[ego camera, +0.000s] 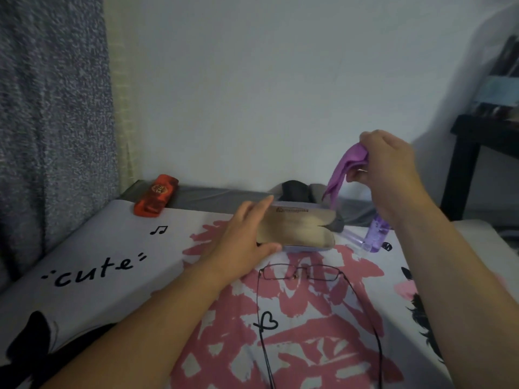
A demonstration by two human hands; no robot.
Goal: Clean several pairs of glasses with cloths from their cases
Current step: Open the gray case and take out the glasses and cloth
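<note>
Two bare forearms, no sleeves in view, left hand (243,237), right hand (389,161)

Purple cloth (346,167) aloft; glasses (303,273) unfolded; case (297,230) open

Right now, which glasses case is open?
The lavender case under the left hand, lid raised to show its beige lining. The red case, far left by the wall, lies closed and untouched.

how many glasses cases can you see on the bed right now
2. An open lavender hard case with a beige lining sits mid-bed, held by the left hand. A closed red-orange hard case lies at the far left edge. Others may be hidden.
</note>
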